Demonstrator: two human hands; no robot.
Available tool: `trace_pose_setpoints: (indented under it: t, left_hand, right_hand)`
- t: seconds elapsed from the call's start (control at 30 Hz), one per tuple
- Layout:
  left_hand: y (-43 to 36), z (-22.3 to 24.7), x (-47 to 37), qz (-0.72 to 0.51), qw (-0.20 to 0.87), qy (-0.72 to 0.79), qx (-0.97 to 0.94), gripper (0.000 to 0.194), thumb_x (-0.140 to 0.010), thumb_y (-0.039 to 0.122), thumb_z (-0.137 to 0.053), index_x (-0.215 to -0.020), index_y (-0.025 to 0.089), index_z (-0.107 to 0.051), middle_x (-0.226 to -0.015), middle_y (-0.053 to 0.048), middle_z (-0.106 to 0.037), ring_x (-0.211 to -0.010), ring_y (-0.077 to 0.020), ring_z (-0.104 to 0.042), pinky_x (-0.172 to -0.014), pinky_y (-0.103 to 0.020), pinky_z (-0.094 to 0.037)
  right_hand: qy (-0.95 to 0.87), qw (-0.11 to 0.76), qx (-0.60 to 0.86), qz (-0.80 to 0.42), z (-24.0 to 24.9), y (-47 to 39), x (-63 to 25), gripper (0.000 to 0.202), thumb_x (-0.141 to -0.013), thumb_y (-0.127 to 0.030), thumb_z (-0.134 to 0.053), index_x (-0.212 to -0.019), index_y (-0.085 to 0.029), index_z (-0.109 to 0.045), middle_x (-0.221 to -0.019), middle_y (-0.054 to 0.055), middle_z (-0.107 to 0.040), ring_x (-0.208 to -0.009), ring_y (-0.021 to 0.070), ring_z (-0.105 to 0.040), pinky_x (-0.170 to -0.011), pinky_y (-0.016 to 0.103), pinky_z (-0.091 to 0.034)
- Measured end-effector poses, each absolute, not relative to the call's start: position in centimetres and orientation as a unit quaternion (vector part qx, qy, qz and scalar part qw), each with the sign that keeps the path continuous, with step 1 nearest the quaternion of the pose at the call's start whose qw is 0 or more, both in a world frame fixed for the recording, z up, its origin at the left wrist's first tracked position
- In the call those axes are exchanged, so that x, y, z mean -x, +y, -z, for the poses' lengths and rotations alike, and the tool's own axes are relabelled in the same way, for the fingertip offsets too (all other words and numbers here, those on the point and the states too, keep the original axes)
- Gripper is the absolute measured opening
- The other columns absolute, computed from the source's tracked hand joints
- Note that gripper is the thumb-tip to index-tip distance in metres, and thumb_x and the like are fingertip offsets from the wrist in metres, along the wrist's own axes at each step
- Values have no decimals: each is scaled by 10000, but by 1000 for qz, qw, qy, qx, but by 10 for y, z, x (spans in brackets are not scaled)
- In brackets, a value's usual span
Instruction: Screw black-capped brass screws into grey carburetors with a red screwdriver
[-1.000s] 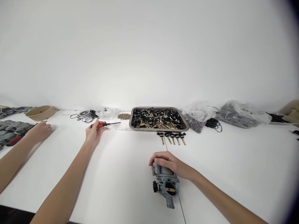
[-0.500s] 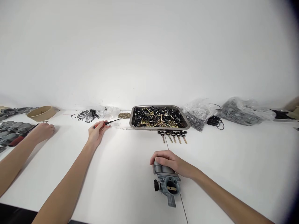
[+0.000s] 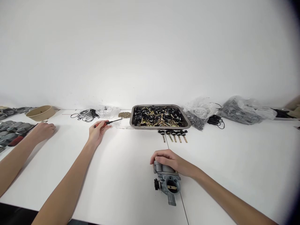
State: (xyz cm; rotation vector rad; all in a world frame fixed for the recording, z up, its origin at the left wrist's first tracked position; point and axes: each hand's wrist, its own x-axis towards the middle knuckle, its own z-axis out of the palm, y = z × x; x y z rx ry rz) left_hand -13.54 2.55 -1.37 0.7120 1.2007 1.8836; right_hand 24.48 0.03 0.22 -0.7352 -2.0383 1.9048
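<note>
My left hand (image 3: 96,132) is closed round a screwdriver (image 3: 108,122) with a red and black handle. Its shaft points right, toward a small heap of brass screws (image 3: 124,115). My right hand (image 3: 168,160) wraps over the top of a grey metal carburetor (image 3: 167,182) on the white table. A round bore faces me, with a brass-coloured strip across it, and a black fitting sticks out on the left side. Beyond it, several black parts with brass shafts (image 3: 174,136) lie in a row before a metal tray (image 3: 161,127) filled with similar parts.
Clear bags of small grey parts (image 3: 199,117) and black rubber rings (image 3: 215,121) lie at the back right. Black cables (image 3: 87,115) and a beige bowl (image 3: 40,114) are at the back left. A co-worker's hand (image 3: 43,132) rests near grey carburetors (image 3: 14,131).
The view has shifted very slightly. Both my hands keep their grips, and the carburetor stays in place. The screwdriver's angle has barely changed.
</note>
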Motion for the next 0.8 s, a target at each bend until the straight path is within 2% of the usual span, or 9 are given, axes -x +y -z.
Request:
trace_pose_setpoints:
  t: [0.2,0.33,0.43,0.6,0.8]
  left_hand:
    - [27,15,136,-735,387,476,-290,213,-687,221,-812,-773,89,-668,-1042,-143,-708,-759,-197,-720,-870,-375,-625]
    - [26,15,138,-733,390,473,-295,214,-681,226,-808,-771,86,-673,-992,-138,-715,-725,-196,-711,-848,-392,-625]
    - [24,13,140,-736,389,470,-293,187,-683,212,-788,-751,90,-664,-932,-136,-721,-648,-173,-680,-794,-405,-628]
    - [22,7,142,-740,386,468,-290,121,-678,156,-733,-667,92,-631,-790,-132,-710,-585,-166,-635,-640,-347,-603]
    - [20,1,143,-737,401,460,-292,130,-696,163,-692,-616,112,-604,-800,-116,-706,-526,-130,-572,-623,-354,-587]
  right_hand:
    - [-708,128,254,-647,-2,0,-245,449,-942,-556,-519,-1005,-145,-690,-923,64,-628,-789,122,-563,-680,199,-432]
    - [-706,127,252,-649,-2,0,-245,448,-943,-555,-520,-1009,-146,-690,-925,64,-630,-785,118,-565,-679,198,-435]
    - [-705,126,251,-651,-2,1,-245,448,-942,-554,-522,-1009,-144,-690,-925,64,-631,-782,115,-566,-674,193,-435]
    - [-704,128,251,-652,-1,1,-245,450,-942,-558,-519,-1010,-146,-687,-928,66,-633,-784,119,-567,-677,196,-440]
    - [-709,129,247,-648,-1,1,-246,466,-940,-566,-514,-1010,-138,-687,-925,70,-633,-773,122,-561,-665,198,-436]
